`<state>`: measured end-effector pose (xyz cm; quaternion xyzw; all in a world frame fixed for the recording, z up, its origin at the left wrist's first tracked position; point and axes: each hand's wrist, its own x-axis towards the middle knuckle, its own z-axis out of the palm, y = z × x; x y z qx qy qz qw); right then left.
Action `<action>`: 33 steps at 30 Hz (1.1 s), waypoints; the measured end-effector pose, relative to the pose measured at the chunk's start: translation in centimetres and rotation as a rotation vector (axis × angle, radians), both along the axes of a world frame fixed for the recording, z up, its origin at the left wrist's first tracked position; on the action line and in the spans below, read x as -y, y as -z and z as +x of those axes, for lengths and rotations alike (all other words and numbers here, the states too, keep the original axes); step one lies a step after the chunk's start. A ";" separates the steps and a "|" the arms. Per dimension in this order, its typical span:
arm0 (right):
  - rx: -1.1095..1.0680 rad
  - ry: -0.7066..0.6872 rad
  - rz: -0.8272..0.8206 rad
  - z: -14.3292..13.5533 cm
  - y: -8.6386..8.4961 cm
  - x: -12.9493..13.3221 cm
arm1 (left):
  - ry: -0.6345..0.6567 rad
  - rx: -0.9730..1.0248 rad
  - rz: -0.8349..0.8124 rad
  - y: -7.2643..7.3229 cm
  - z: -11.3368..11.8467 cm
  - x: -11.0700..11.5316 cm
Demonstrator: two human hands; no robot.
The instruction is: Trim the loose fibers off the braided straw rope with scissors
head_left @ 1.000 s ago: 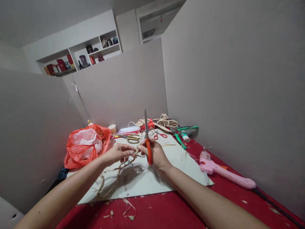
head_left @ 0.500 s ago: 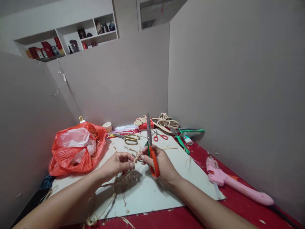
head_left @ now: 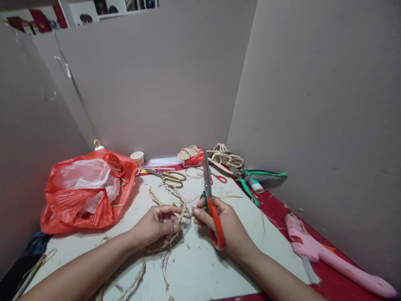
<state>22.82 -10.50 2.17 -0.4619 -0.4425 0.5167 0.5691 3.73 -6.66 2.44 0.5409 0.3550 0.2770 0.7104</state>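
Observation:
My left hand (head_left: 163, 223) pinches a braided straw cord (head_left: 181, 211) between thumb and fingers over the white board (head_left: 203, 259). Loose ends of the cord trail down below that hand and curl up behind it. In my right hand (head_left: 224, 219) is a pair of scissors (head_left: 207, 175) with orange and green handles, blades upright and together. The right thumb and index fingertips come close to the cord, beside a thin strand; whether they grip it I cannot tell.
Left stands a red plastic bag (head_left: 72, 209). Behind lie gold-handled scissors (head_left: 172, 177), small red scissors (head_left: 221, 179), a paper cup (head_left: 138, 158) and woven straw pieces (head_left: 230, 160). Green-handled pliers (head_left: 249, 192), a small white bottle (head_left: 256, 185) and a pink glue gun (head_left: 332, 255) lie right.
The view has tilted down and shifted. My right hand with the scissors has drawn a little away from my left hand, which still holds the cord.

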 end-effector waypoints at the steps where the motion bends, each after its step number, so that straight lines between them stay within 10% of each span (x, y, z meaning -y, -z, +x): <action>1: 0.031 0.015 -0.010 0.1 0.1 0.0 | -0.005 0.021 -0.027 0.2 -0.1 0.0; 22: 1.066 -0.094 0.378 1.6 2.7 -0.1 | -0.155 0.206 -0.082 -1.4 -1.7 -1.3; 33: 0.909 -0.037 0.266 1.2 2.5 -0.5 | -0.129 0.123 0.053 -2.4 -1.8 -1.9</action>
